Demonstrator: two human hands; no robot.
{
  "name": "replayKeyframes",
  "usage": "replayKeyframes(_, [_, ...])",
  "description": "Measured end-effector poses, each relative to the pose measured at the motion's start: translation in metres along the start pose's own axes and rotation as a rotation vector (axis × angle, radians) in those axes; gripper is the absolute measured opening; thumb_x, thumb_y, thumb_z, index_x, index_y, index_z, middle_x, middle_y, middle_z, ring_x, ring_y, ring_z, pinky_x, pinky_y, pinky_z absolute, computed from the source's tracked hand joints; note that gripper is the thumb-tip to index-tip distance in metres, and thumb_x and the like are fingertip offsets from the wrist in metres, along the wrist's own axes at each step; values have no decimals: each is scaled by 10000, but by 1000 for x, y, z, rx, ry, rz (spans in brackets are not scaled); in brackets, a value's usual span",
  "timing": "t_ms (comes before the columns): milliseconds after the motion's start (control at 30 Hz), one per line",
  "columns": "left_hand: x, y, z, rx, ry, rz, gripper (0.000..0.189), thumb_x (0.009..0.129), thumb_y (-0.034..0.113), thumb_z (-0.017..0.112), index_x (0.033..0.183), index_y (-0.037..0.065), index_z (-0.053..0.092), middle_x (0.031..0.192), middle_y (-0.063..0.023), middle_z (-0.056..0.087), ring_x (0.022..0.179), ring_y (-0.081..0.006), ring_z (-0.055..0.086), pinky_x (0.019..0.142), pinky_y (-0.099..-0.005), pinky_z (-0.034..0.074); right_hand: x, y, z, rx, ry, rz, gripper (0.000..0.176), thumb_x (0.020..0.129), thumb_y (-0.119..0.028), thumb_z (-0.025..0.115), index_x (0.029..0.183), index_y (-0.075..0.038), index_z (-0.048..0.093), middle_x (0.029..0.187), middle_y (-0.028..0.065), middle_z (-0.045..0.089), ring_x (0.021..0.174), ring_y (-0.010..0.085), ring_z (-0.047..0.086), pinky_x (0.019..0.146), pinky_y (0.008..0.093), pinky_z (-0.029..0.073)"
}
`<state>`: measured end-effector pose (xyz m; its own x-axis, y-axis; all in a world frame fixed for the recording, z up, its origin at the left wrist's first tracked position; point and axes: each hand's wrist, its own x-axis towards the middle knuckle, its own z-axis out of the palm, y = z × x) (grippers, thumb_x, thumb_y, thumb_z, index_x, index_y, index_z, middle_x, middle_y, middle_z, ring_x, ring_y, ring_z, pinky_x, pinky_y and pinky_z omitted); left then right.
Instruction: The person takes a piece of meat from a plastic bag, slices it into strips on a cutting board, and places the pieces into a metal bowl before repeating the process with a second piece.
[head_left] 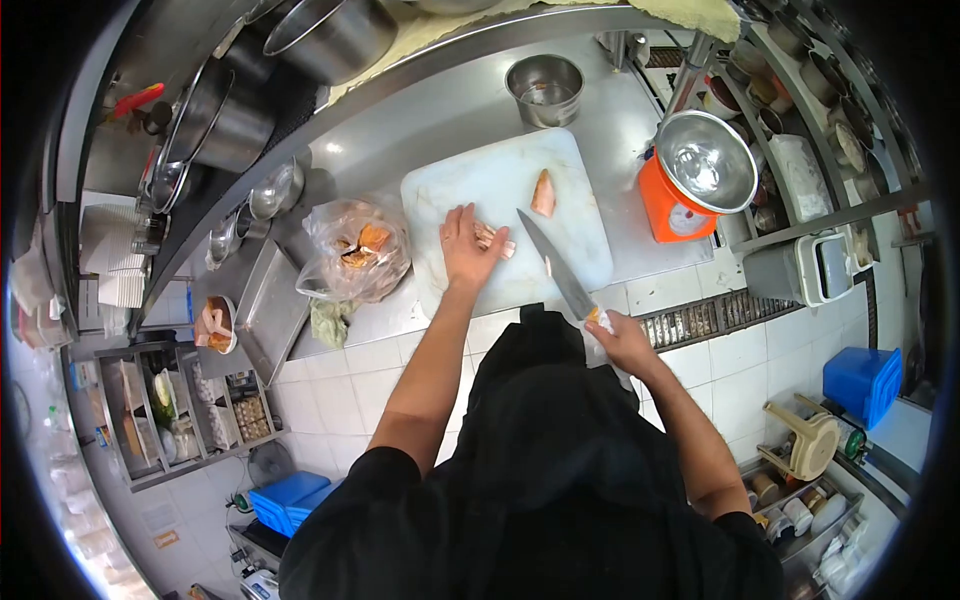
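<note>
On the white cutting board [425, 190], my left hand [468, 250] rests with its fingers stretched out. Its thumb and fingers lie around some pale pink cut pieces [490, 240], perhaps fish or meat. My right hand [625, 345] is wrapped around the handle of a large kitchen knife [560, 270]. The blade points up and left over the board, its tip to the right of the cut pieces and apart from them. Farther up the board lies a pink piece with an orange-brown edge [543, 195].
Left of the board sits a clear plastic bag [370, 275] with orange-brown pieces, beside a greenish cloth [328, 322] and a metal tray [272, 310]. A steel pot [545, 92] stands behind. An orange scale [672, 205] bears a steel bowl [708, 160] at right.
</note>
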<state>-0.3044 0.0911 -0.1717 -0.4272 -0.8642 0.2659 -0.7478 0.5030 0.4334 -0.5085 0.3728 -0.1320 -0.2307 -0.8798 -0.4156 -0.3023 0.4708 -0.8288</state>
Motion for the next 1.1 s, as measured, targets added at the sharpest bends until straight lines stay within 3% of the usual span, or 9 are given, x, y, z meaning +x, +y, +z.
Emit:
replayKeyframes(133, [0, 12, -3, -169, -41, -43, 804, 820, 440, 866, 1452, 42, 571, 1532, -239, 490, 1417, -424, 444, 1185, -512, 394, 19, 11, 38, 55, -38, -24, 471, 1050, -422, 633, 1160, 34, 667, 1085, 301, 716, 1048, 464, 689, 918, 487, 528])
replayKeyframes(233, [-2, 27, -1, -59, 17, 57, 747, 811, 412, 867, 1411, 51, 607, 1531, -233, 499, 1417, -419, 460, 1191, -499, 400, 47, -13, 65, 31, -49, -46, 490, 1054, -421, 624, 1144, 61, 640, 1089, 323, 706, 1053, 496, 670, 906, 513, 521])
replayKeyframes(333, [2, 18, 15, -90, 81, 16, 636, 822, 342, 847, 1346, 44, 644, 1521, -237, 512, 1414, -417, 477, 1189, -489, 412, 63, -40, 77, 28, -76, -26, 502, 1053, -426, 627, 1124, 71, 631, 1066, 327, 703, 1045, 509, 665, 893, 523, 522])
replayKeyframes(367, [2, 15, 21, -132, 113, -29, 486, 842, 241, 802, 1269, 41, 684, 1520, -243, 518, 1397, -423, 503, 1158, -483, 441, 66, -36, 83, -54, -59, -74, 504, 1052, -428, 628, 1129, 70, 625, 1048, 328, 702, 1031, 514, 667, 890, 522, 527])
replayKeyframes(467, [2, 8, 29, -220, 185, -132, 319, 855, 124, 745, 1157, 29, 712, 1495, -243, 532, 1336, -424, 554, 1106, -474, 481, 65, -47, 81, -86, -95, -60, 501, 1050, -430, 629, 1134, 64, 624, 1040, 326, 703, 1009, 516, 670, 889, 523, 530])
replayKeyframes(667, [17, -1, 37, -458, 306, -213, 150, 836, -22, 677, 981, 11, 694, 1389, -195, 575, 1255, -354, 616, 1014, -394, 529, 75, -54, 80, 27, -148, -86, 494, 1048, -426, 630, 1135, 61, 620, 1017, 325, 699, 1002, 507, 673, 884, 522, 528])
replayKeyframes(800, [76, 43, 13, -637, 415, -64, 174, 809, -29, 686, 977, 16, 696, 1365, -201, 599, 1200, -378, 634, 973, -435, 551, 81, -85, 64, 63, 32, -145, 429, 1042, -372, 655, 1089, 52, 613, 927, 306, 701, 903, 510, 683, 782, 525, 533])
replayKeyframes(1000, [200, 121, -2, -624, 354, 225, 130, 831, 60, 718, 959, 50, 732, 1208, -179, 688, 1219, -356, 640, 1012, -445, 534, 114, -141, 6, 199, 360, -201, 353, 1032, -313, 681, 1070, 33, 632, 885, 272, 699, 816, 442, 702, 724, 456, 544])
replayKeyframes(1100, [249, 152, 16, -544, 101, 109, 151, 859, 176, 740, 956, 60, 744, 1010, -156, 739, 1121, -353, 682, 945, -458, 548, 123, -150, -22, 317, 371, -96, 334, 1033, -300, 678, 1091, 28, 659, 904, 217, 733, 808, 349, 721, 751, 428, 550])
